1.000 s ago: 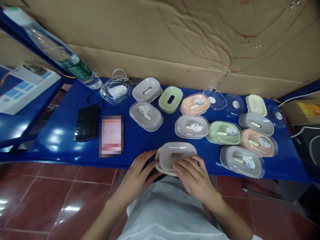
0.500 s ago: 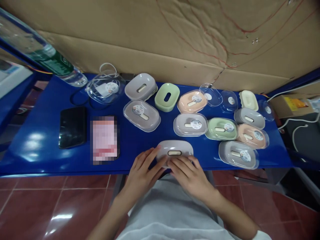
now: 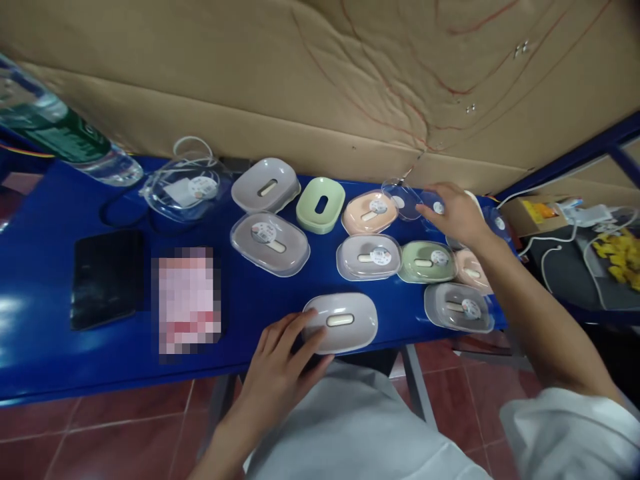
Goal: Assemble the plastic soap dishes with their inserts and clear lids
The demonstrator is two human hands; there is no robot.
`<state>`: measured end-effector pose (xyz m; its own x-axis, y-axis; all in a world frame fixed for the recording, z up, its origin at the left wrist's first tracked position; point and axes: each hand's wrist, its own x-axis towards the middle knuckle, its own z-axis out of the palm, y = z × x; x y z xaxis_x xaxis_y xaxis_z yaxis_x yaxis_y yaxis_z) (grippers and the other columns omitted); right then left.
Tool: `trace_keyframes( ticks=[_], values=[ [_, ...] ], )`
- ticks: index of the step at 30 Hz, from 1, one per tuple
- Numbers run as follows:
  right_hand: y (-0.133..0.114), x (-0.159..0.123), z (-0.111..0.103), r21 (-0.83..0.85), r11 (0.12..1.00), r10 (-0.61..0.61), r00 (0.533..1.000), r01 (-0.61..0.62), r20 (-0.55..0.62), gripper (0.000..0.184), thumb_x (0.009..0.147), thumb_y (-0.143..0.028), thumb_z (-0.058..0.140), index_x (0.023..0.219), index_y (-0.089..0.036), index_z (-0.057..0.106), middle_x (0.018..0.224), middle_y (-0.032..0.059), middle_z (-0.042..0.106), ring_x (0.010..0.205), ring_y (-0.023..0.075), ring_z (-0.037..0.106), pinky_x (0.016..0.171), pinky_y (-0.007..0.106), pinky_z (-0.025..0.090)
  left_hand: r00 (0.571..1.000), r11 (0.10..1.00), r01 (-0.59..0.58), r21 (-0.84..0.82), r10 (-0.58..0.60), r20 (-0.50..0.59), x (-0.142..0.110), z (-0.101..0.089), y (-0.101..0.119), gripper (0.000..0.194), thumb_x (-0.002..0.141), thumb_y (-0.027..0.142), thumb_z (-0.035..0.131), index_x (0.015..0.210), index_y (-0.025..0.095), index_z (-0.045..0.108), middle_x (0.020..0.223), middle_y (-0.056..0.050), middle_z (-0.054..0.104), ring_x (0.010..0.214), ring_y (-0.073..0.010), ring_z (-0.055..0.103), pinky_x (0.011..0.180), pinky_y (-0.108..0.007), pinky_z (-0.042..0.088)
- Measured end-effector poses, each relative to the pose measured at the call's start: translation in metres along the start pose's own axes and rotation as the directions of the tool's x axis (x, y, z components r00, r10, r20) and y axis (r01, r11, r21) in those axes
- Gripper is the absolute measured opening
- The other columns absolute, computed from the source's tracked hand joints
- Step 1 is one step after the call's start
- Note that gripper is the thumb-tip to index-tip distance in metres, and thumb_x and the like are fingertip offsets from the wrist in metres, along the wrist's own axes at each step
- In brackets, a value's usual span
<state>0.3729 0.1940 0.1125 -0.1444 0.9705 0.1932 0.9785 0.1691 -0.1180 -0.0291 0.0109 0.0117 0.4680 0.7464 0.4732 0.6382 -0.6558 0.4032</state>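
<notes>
A grey soap dish (image 3: 361, 332) with a pale bar in its centre slot lies near the table's front edge. Resting on its left end is my left hand (image 3: 275, 360), fingers spread. My right hand (image 3: 455, 210) reaches over the back right of the table, thumb and fingers apart. Under it is a clear lid (image 3: 430, 200) with a round label, partly covered; whether I touch it cannot be told. Beside that lid is another clear lid (image 3: 407, 203). Close by are a lidded peach dish (image 3: 353, 217) and a lidded green dish (image 3: 413, 267).
More dishes, grey (image 3: 280, 183), open green (image 3: 334, 190) and lidded grey (image 3: 245, 240), stand in rows. Left are a clear lid stack (image 3: 175, 207), a water bottle (image 3: 117, 167), a black flat case (image 3: 105, 280) and a blurred pink item (image 3: 185, 287). A cardboard wall (image 3: 200, 113) closes the back.
My right hand has left the grey soap dish and moved to the lids at the back right. My left hand stays at the dish. The view has shifted rightward.
</notes>
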Motion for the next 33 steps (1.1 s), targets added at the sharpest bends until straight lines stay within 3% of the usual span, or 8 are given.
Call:
trace_keyframes(
  ticks=[4,9,16,18,21,25,29,33],
  values=[
    [0.022,0.04,0.044,-0.059,0.998,0.016,0.987,-0.007,0.16,0.053,0.096,-0.048,0.078,0.139,-0.017,0.07,0.142,0.0197,0.072,0.127,0.0392,0.07,0.107,0.055,0.053,0.999,0.999,0.05,-0.004,-0.05,-0.003,-0.006,-0.004,0.002,0.026,0.103,0.026,0.071,0.128,0.023,0.068,0.139,-0.014,0.069,0.122,-0.0322,0.065,0.099,-0.048,0.058],
    [0.031,0.024,0.058,-0.005,0.995,-0.099,0.98,0.101,0.171,0.043,0.101,-0.056,0.072,0.123,-0.019,0.078,0.13,0.0174,0.077,0.119,0.0328,0.072,0.106,0.051,0.052,0.998,0.997,0.068,-0.025,-0.068,-0.01,-0.003,-0.003,0.002,0.029,0.101,0.024,0.074,0.128,0.022,0.068,0.138,-0.015,0.068,0.124,-0.0307,0.064,0.104,-0.046,0.057],
    [-0.005,-0.023,0.002,0.218,0.975,0.037,0.951,0.033,-0.306,0.037,0.113,-0.044,0.055,0.129,-0.015,0.071,0.119,0.02,0.079,0.113,0.0278,0.076,0.106,0.048,0.053,0.995,0.995,0.061,0.076,-0.055,-0.08,0.012,0.011,0.006,0.068,0.096,0.044,0.082,0.154,0.026,0.051,0.153,-0.023,0.057,0.125,-0.0349,0.068,0.103,-0.055,0.053],
    [-0.028,-0.05,-0.023,0.555,0.827,0.149,0.916,0.091,-0.371,0.037,0.112,-0.047,0.057,0.135,-0.02,0.068,0.108,0.0138,0.079,0.099,0.0242,0.079,0.092,0.043,0.06,0.977,0.997,0.076,0.002,-0.074,-0.199,0.011,0.01,0.008,0.095,0.089,0.043,0.089,0.166,0.035,0.034,0.163,-0.022,0.045,0.129,-0.0347,0.066,0.101,-0.055,0.057],
    [-0.067,-0.098,-0.042,0.902,0.425,0.0,0.996,-0.078,0.086,0.035,0.11,-0.053,0.059,0.133,-0.03,0.073,0.08,0.0019,0.073,0.063,0.019,0.073,0.061,0.034,0.06,0.951,0.992,0.078,-0.104,-0.106,-0.291,0.009,0.0,0.017,0.113,0.084,0.036,0.093,0.17,0.049,0.021,0.173,-0.014,0.031,0.133,-0.0335,0.065,0.097,-0.052,0.064],
    [-0.113,-0.153,-0.021,0.837,0.13,-0.235,0.803,-0.532,0.547,0.039,0.112,-0.053,0.055,0.136,-0.029,0.073,0.084,0.002,0.073,0.064,0.0174,0.073,0.058,0.031,0.061,0.982,0.987,-0.142,-0.074,0.131,-0.134,0.01,-0.018,0.034,0.074,0.091,0.048,0.083,0.156,0.052,0.048,0.17,-0.004,0.04,0.136,-0.0309,0.063,0.103,-0.051,0.064],
    [-0.135,-0.173,0.011,0.794,-0.037,-0.075,0.794,-0.606,0.603,0.04,0.108,-0.058,0.061,0.127,-0.026,0.075,0.088,0.0024,0.071,0.068,0.0151,0.069,0.057,0.026,0.058,0.975,0.975,-0.22,0.025,0.221,-0.017,0.018,-0.023,0.037,0.056,0.096,0.033,0.08,0.146,0.048,0.061,0.158,-0.004,0.056,0.142,-0.0226,0.059,0.119,-0.043,0.054],
    [-0.138,-0.167,0.028,0.849,-0.079,0.143,0.837,-0.522,0.528,0.04,0.107,-0.059,0.061,0.115,-0.023,0.076,0.085,0.0034,0.072,0.062,0.0137,0.064,0.052,0.024,0.051,0.959,0.971,-0.232,-0.052,0.237,0.156,0.025,-0.013,0.029,0.059,0.095,0.055,0.08,0.149,0.039,0.062,0.163,-0.012,0.055,0.149,-0.0323,0.057,0.116,-0.048,0.057]
  ],
)
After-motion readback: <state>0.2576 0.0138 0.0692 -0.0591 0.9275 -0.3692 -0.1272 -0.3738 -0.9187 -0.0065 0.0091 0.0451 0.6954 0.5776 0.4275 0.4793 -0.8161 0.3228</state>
